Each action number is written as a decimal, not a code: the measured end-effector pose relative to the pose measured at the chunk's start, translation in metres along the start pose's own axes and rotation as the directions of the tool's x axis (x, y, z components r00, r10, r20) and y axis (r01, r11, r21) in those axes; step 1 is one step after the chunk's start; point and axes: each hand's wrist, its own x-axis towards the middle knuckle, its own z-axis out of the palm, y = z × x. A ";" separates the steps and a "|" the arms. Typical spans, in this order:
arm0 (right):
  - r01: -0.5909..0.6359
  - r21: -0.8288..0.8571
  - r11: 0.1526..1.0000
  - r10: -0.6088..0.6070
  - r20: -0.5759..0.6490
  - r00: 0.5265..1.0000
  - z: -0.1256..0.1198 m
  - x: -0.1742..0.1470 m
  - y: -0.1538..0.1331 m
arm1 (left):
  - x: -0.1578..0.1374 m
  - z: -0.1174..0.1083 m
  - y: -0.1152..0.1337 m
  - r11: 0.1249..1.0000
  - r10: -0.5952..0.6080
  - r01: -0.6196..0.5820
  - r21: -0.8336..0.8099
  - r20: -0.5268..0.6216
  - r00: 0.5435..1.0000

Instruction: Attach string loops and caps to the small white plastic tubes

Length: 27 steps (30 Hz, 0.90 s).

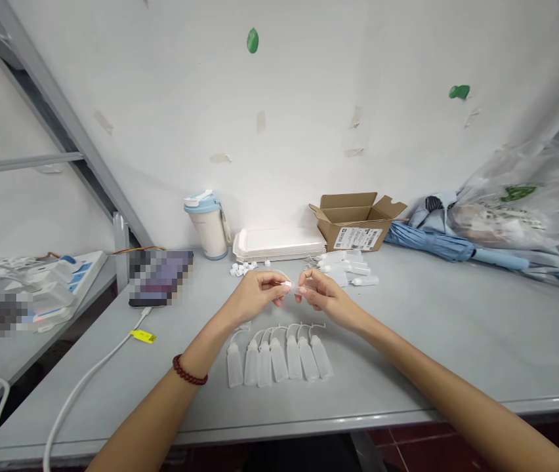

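Just above the middle of the desk, my left hand [258, 293] pinches a small white cap [287, 284] between thumb and fingers. My right hand [323, 293] is closed around a small translucent squeeze bottle [296, 288], most of it hidden by the fingers. Cap and bottle neck meet between the fingertips; whether they are joined I cannot tell. Nearer to me lies a row of several translucent bottles [278, 360], each with a thin curved strap at its neck. Behind my left hand is a cluster of loose white caps [241, 269]. More bottles [346, 265] lie piled behind my right hand.
Along the wall stand a tumbler [207, 226], a stack of white trays [279, 244] and an open cardboard box [355, 226]. A blue umbrella [432, 244] and a plastic bag [516, 203] are at right. At left are a phone [164, 278] and a white cable [87, 373].
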 end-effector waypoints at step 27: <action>0.007 -0.130 0.991 -0.016 -0.070 0.997 -0.001 -0.003 -0.007 | -0.001 0.004 0.004 0.994 0.014 -0.014 0.111 -0.005 1.000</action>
